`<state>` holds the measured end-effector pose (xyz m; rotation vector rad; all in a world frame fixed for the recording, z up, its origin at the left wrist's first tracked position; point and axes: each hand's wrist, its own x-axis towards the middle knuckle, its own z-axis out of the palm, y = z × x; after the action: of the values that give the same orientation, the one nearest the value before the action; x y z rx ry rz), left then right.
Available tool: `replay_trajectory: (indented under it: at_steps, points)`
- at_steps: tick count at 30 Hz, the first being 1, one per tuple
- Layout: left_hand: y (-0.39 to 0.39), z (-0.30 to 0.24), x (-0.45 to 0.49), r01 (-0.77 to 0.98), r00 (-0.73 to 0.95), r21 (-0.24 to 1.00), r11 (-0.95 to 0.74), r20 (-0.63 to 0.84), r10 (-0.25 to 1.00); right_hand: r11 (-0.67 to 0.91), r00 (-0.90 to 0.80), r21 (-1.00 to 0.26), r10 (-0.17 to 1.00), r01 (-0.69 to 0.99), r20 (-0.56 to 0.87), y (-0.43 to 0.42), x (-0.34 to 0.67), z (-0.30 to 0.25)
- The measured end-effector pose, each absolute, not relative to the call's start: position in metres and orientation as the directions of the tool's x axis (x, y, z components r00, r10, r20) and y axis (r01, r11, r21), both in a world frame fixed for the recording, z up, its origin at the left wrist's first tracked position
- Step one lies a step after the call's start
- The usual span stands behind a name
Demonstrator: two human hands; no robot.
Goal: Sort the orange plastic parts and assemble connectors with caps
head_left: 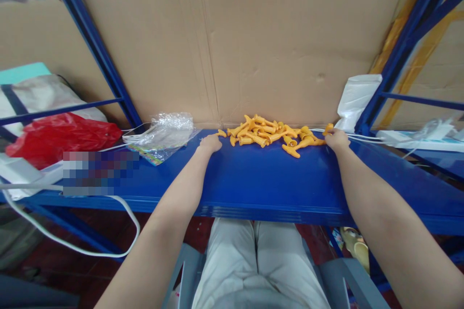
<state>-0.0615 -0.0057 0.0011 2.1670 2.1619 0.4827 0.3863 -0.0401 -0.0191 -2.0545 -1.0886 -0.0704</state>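
Note:
A heap of orange-yellow plastic pieces (266,131), some with a flared hollow end and some with a crossbar-like end, lies on the blue shelf top (270,181) against the cardboard. At the heap's left end my left hand (210,144) is closed, and a small orange-yellow piece (222,133) sticks out past its fingers. To the right of the heap, my right hand (337,140) is closed around another orange-yellow piece (328,128), whose end shows above the fingers. Both hands hide most of what they grip.
Clear plastic packaging (168,135) lies left of my left hand. A red plastic bag (65,136) and a white cable (134,222) are farther left. A white pouch (358,99) leans by the right blue post (409,43). Cardboard (275,48) walls the back.

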Motion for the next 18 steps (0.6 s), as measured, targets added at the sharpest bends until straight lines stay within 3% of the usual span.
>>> replay_trajectory:
  at_steps: [4, 8, 18]
  points:
    - [-0.014, 0.007, -0.07, 0.984, -0.086, 0.17, 0.045, 0.247, 0.965, -0.373, 0.657, -0.61, 0.672, 0.699, 0.342, -0.043, 0.381, -0.013]
    - [-0.017, 0.008, -0.074, 0.971, -0.181, 0.182, 0.156, 0.127, 0.975, -0.366, 0.648, -0.615, 0.687, 0.699, 0.327, -0.045, 0.38, -0.012]
    - [-0.024, 0.009, -0.062, 0.97, -0.233, 0.089, 0.225, 0.102, 0.967, -0.271, 0.61, -0.646, 0.694, 0.714, 0.383, -0.043, 0.384, -0.017]
